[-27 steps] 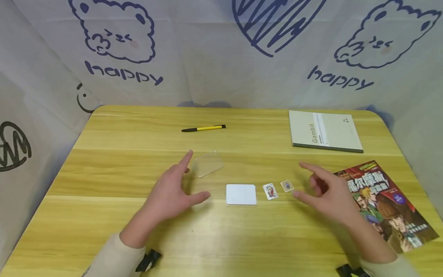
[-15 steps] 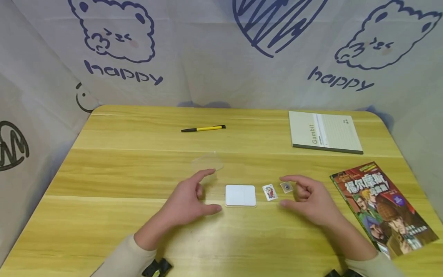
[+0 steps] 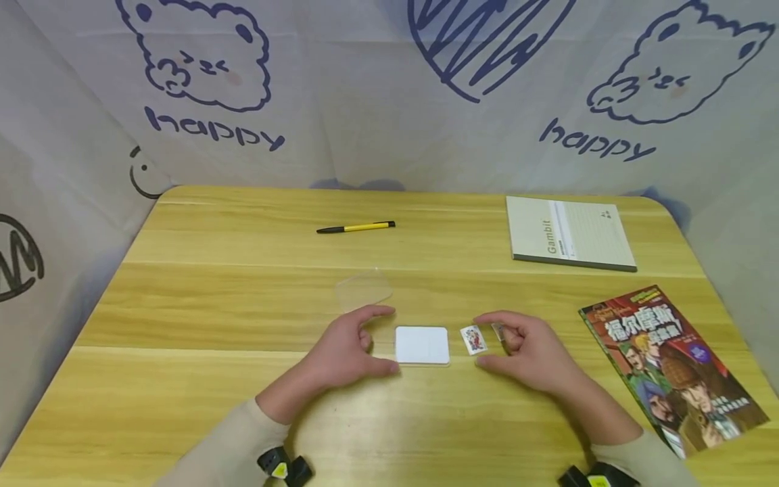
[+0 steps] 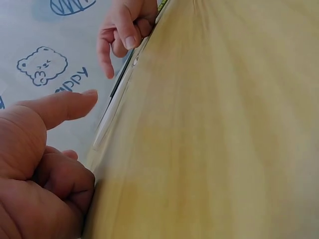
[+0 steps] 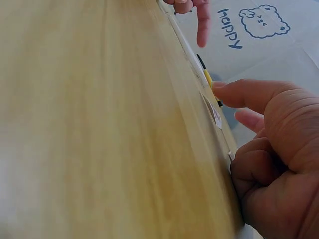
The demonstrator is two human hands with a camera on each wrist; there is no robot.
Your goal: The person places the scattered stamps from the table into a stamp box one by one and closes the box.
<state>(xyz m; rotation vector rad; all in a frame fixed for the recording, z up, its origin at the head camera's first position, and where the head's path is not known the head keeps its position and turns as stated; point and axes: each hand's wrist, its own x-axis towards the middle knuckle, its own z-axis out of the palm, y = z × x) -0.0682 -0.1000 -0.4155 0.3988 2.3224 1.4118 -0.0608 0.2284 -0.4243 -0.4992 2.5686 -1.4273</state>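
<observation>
A white rounded rectangle, like a stack of blank-backed cards in a shallow clear tray, lies between the hands. My left hand is just left of it, thumb and index finger spread, other fingers curled, nothing held. To the right lies a small card with a colourful figure. My right hand has its thumb and index fingertip at that card's right side, spread apart around it. Under its fingers a small square piece is partly hidden. In the right wrist view the small card lies below the thumb.
A thin clear plastic lid lies behind the left hand. Farther back is a yellow and black pen. A notebook sits at the back right, and an illustrated book is right of the right hand.
Both hands have moved inward toward the white stack, the left rightward and the right leftward, now partly covering the small square piece. The objects on the table have stayed put.
</observation>
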